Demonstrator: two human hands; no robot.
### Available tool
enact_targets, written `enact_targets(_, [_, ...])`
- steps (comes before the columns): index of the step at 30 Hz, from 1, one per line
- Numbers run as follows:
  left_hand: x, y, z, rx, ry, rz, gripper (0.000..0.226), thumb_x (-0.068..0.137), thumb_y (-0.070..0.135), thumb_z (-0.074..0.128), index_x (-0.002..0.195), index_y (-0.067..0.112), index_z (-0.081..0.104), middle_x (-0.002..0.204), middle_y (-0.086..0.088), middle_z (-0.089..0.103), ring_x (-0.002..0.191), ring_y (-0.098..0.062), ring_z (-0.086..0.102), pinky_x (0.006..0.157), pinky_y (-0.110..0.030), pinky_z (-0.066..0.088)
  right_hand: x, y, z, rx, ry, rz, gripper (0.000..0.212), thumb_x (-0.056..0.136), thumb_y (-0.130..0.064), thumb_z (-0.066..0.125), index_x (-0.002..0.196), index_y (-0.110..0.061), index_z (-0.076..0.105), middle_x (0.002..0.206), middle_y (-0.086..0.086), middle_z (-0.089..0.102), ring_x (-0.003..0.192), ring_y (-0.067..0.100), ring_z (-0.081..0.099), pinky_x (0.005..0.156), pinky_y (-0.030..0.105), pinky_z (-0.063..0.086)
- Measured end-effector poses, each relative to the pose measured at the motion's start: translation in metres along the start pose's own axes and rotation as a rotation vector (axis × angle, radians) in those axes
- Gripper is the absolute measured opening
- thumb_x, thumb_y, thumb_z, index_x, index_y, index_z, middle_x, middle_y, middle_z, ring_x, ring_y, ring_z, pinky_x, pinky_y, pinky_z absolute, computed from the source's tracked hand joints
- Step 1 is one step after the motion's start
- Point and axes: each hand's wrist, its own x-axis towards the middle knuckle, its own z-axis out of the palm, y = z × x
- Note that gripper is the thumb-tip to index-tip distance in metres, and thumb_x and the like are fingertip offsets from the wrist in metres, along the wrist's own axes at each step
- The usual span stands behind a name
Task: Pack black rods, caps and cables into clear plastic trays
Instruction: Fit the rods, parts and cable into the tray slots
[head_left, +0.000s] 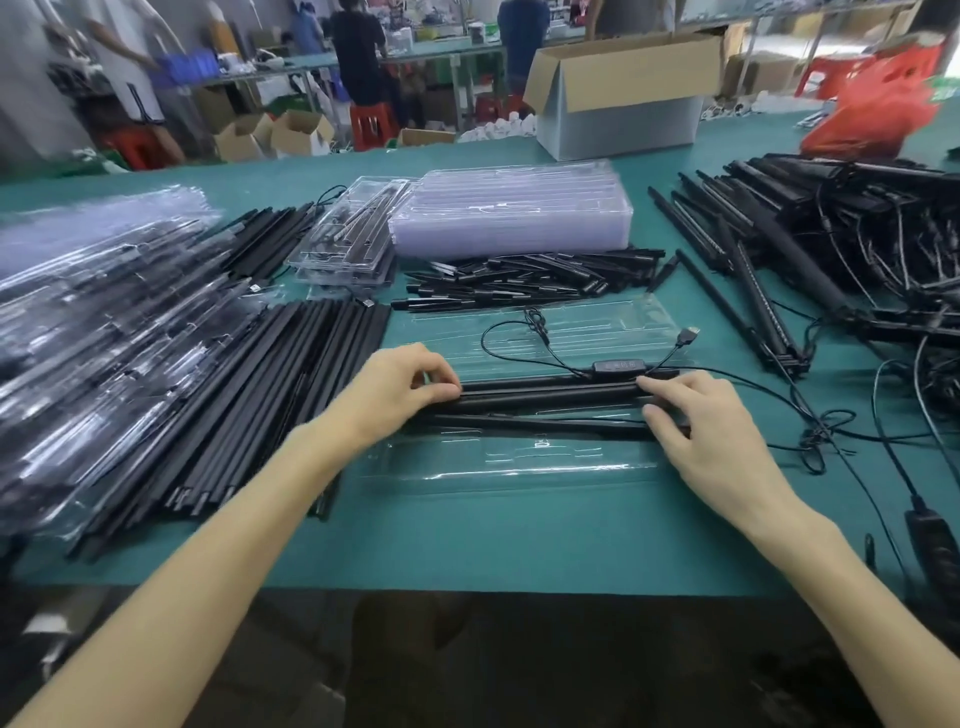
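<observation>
An open clear plastic tray (519, 467) lies on the green table in front of me. Black rods (545, 397) lie lengthwise across its middle. My left hand (400, 387) pinches the rods' left end with curled fingers. At the right end, my right hand (706, 421) has its fingers and thumb around the rods. A black cable with an inline controller (618, 366) and a USB plug (688, 335) loops over the tray's far half.
Left: filled trays (93, 322) and long black rods (270, 395). Behind: short black caps (524, 280), stacked empty trays (511, 213), a part-filled tray (345, 239). Right: a tangle of rods and cables (841, 244). A cardboard box (623, 88) stands beyond; people work further back.
</observation>
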Motion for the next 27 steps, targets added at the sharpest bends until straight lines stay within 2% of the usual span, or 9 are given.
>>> enact_targets(3, [-0.001,-0.006,-0.013,0.030,-0.066,-0.005,0.003,0.088,0.022,0.077,0.089,0.024,0.077,0.087,0.006,0.070,0.081,-0.016,0.061,0.084,-0.039,0.050,0.001,-0.002,-0.001,-0.013,-0.023,0.001,0.038,0.101,-0.026,0.056,0.138,-0.019,0.060,0.108,-0.009,0.054,0.110,0.010,0.039,0.091,0.035,0.046])
enact_targets(6, [0.001,-0.009,-0.017,0.200,-0.073,0.055,0.003,0.091,0.023,0.074,0.093,0.022,0.076,0.091,0.007,0.068,0.084,-0.016,0.060,0.083,-0.041,0.051,-0.001,-0.003,-0.002,-0.055,-0.047,-0.015,0.037,0.100,-0.033,0.055,0.136,-0.027,0.061,0.109,-0.012,0.051,0.107,0.006,0.035,0.081,0.029,0.040])
enact_targets(10, [-0.003,-0.010,-0.015,0.255,-0.037,0.095,0.006,0.093,0.024,0.071,0.095,0.018,0.074,0.095,0.005,0.065,0.089,-0.018,0.061,0.083,-0.042,0.052,-0.001,-0.001,-0.001,-0.076,-0.062,-0.004,0.038,0.100,-0.037,0.054,0.137,-0.030,0.060,0.110,-0.010,0.048,0.108,0.006,0.033,0.083,0.027,0.038])
enact_targets(13, [-0.010,-0.009,-0.004,0.305,0.022,0.161,0.007,0.097,0.015,0.064,0.097,0.009,0.068,0.098,-0.003,0.063,0.096,-0.025,0.058,0.087,-0.044,0.048,0.001,-0.002,0.002,-0.113,-0.068,0.010,0.038,0.101,-0.039,0.053,0.138,-0.031,0.059,0.111,-0.007,0.046,0.109,0.007,0.031,0.082,0.028,0.037])
enact_targets(16, [-0.016,-0.010,0.002,0.372,0.065,0.211,0.008,0.099,0.011,0.061,0.100,0.005,0.066,0.099,-0.007,0.063,0.094,-0.029,0.057,0.085,-0.047,0.046,0.001,-0.003,0.002,-0.123,-0.064,0.012,0.039,0.100,-0.039,0.053,0.139,-0.031,0.058,0.111,-0.007,0.046,0.107,0.007,0.029,0.080,0.029,0.038])
enact_targets(19, [-0.016,-0.012,0.003,0.429,0.079,0.271,0.008,0.098,0.010,0.062,0.104,0.006,0.066,0.102,-0.007,0.062,0.095,-0.029,0.057,0.085,-0.044,0.044,0.000,-0.003,0.002,-0.126,-0.064,0.003,0.040,0.101,-0.038,0.052,0.139,-0.030,0.058,0.111,-0.006,0.047,0.108,0.009,0.032,0.080,0.030,0.040])
enact_targets(23, [-0.003,0.008,0.009,0.302,0.076,0.359,0.012,0.093,0.015,0.071,0.103,0.011,0.068,0.099,-0.003,0.059,0.092,-0.021,0.054,0.085,-0.034,0.040,-0.001,-0.005,0.003,-0.154,-0.064,0.001,0.040,0.101,-0.038,0.052,0.140,-0.029,0.058,0.113,-0.005,0.048,0.113,0.014,0.036,0.080,0.031,0.043])
enact_targets(27, [0.017,0.033,0.032,0.118,-0.009,0.361,0.013,0.095,0.018,0.069,0.105,0.009,0.070,0.100,-0.002,0.058,0.095,-0.018,0.051,0.089,-0.027,0.041,-0.001,-0.005,0.002,-0.150,-0.061,0.004,0.040,0.101,-0.039,0.052,0.140,-0.030,0.058,0.112,-0.006,0.046,0.110,0.011,0.034,0.079,0.029,0.041])
